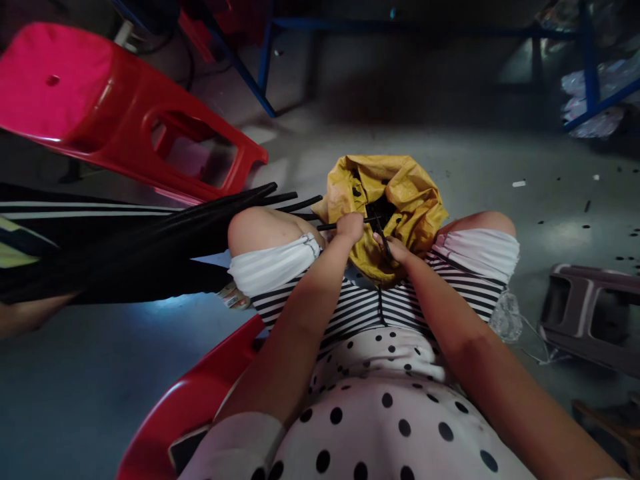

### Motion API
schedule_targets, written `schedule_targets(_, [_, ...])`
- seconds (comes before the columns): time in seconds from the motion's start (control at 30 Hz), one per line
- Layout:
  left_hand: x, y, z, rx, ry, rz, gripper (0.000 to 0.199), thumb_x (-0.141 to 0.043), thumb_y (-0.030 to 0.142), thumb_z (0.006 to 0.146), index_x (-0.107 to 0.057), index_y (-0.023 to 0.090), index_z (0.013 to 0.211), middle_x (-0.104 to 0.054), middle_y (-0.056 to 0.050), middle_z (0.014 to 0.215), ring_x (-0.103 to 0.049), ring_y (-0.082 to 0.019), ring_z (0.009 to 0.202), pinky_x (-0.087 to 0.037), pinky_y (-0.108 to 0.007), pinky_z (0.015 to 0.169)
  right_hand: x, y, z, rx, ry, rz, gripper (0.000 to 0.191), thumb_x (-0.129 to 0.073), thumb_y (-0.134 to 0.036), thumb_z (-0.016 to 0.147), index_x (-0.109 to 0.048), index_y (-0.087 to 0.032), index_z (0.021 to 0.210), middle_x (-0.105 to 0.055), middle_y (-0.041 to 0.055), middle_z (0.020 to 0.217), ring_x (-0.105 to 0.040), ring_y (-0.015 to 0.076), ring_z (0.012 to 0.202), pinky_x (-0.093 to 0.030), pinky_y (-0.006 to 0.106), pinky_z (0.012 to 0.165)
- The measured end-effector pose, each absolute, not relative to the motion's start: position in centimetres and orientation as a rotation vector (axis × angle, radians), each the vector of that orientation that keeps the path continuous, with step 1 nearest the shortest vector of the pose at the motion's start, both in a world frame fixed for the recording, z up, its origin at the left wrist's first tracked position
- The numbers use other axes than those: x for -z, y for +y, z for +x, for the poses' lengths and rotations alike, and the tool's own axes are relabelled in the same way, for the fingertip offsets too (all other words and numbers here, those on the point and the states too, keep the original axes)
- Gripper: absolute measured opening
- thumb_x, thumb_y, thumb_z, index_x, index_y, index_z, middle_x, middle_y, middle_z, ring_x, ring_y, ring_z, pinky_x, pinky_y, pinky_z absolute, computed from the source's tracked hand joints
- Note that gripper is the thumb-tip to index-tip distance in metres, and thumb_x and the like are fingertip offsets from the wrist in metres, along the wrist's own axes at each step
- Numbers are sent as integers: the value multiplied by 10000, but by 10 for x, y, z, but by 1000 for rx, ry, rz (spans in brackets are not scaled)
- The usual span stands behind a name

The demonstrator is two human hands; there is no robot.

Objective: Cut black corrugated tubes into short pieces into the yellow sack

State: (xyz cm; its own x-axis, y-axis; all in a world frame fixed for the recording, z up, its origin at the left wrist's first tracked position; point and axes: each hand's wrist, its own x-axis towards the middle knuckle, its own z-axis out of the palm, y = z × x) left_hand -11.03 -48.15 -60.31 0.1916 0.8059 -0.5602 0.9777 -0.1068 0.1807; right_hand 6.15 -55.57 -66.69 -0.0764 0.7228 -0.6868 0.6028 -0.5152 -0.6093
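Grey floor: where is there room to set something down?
Bare floor between the yellow crinkled bag and blue metal frame, and at lower left beside the red plastic seat. Crowded left of the bag: black strips, red plastic stool.

The smooth grey floor (480, 150) bears 1 red stool (125, 127) at the left, 1 grey stool (583, 307) at the right, blue metal legs (265, 60) toward the top, clear plastic bags (600, 120) at the upper right, and, between bags and grey stool, 1 white scrap (519, 184) and scattered dark bits (586, 227).
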Motion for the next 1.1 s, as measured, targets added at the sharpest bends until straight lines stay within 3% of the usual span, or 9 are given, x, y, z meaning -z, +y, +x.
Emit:
schedule_targets(0.37, [604, -484, -109, 470, 1609, 1982, 327, -518, 260, 994, -709, 200, 1253, -720, -144, 1285, -669, -296, 1209, -530, -358, 989, 660, -552, 57, -1608, -1568, -2135, 763, -415, -807, 945, -728, -112, 947, -734, 150, 847, -655, 224, 782, -479, 287, 754])
schedule_targets(0.67, [608, -484, -112, 495, 1602, 1974, 332, -530, 257, 990, -709, 186, 1261, -713, -157, 1301, -657, -292, 1237, -513, -342, 1007, 651, -554, 57, -1573, -1652, -2142, 678, -467, -742, 964, -685, -139, 745, -676, 120, 693, -585, 194, 648, -430, 285, 647])
schedule_targets(0.97, [601, -484, -109, 476, 1605, 1970, 336, -516, 216, 990, -704, 174, 1266, -712, -166, 1304, -668, -291, 1219, -521, -349, 994, 650, -553, 60, -1546, -1568, -2165, 630, -556, -744, 904, -692, -137, 801, -676, 84, 737, -599, 191, 700, -444, 275, 669])
schedule_targets(1.1, [602, -483, -110, 433, 1672, 1968, 342, -503, 220, 996, -686, 167, 1279, -705, -165, 1315, -664, -294, 1225, -533, -357, 992, 652, -552, 62, -1558, -1532, -2178, 651, -527, -767, 900, -703, -142, 852, -705, 104, 812, -635, 217, 772, -474, 293, 746])
